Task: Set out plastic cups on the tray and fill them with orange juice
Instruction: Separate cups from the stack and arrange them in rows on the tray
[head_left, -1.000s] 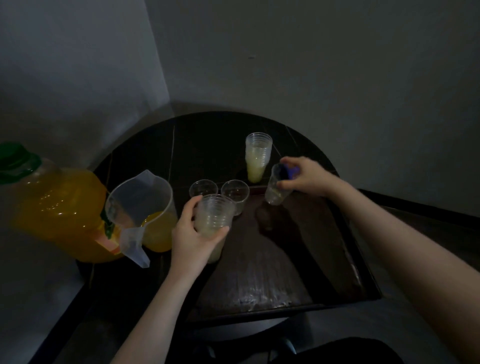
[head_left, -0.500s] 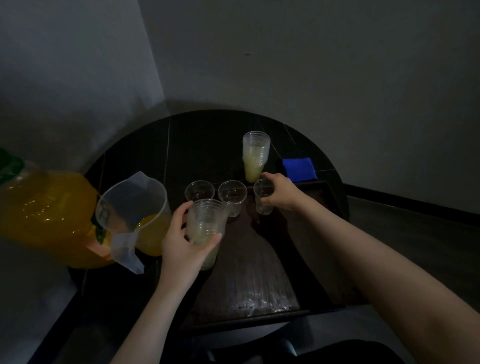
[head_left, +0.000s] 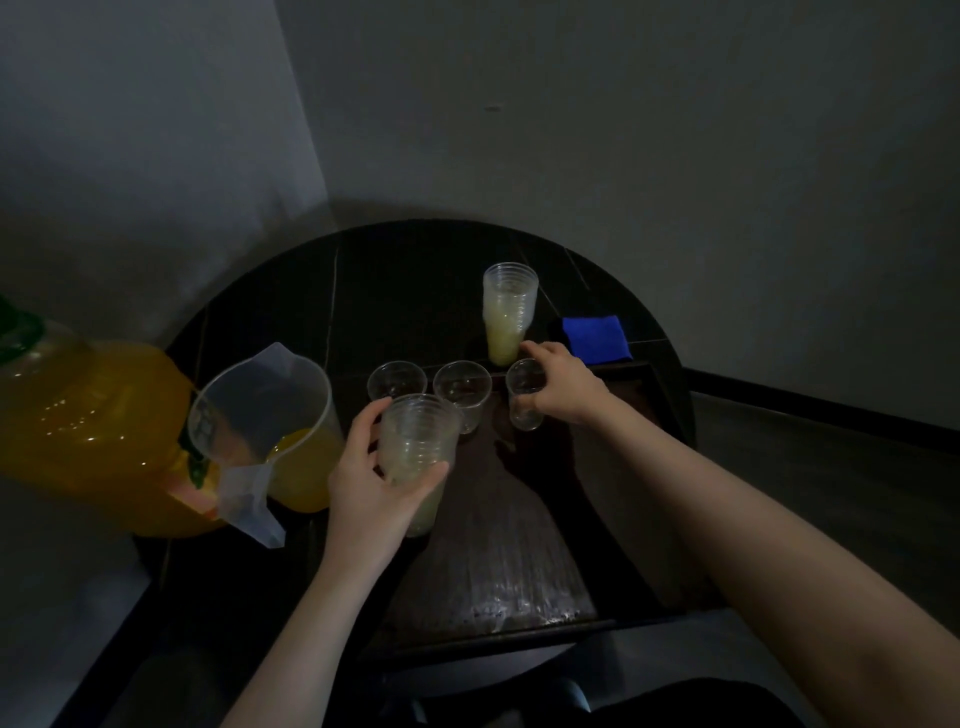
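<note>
A stack of ribbed clear plastic cups (head_left: 415, 457) is gripped by the left hand (head_left: 374, 483) above a dark rectangular tray (head_left: 519, 582). A third single cup (head_left: 524, 395) is held at the tray's far edge by the right hand (head_left: 563, 387), beside two empty cups (head_left: 397, 382) (head_left: 462, 389). A translucent jug (head_left: 260, 415) holds orange juice; the large juice bottle (head_left: 88, 431) is cut off at left. Details are dimmed by low light.

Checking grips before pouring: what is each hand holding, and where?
Left hand grips the cup stack around its side; right hand holds a single cup near its rim.
</note>
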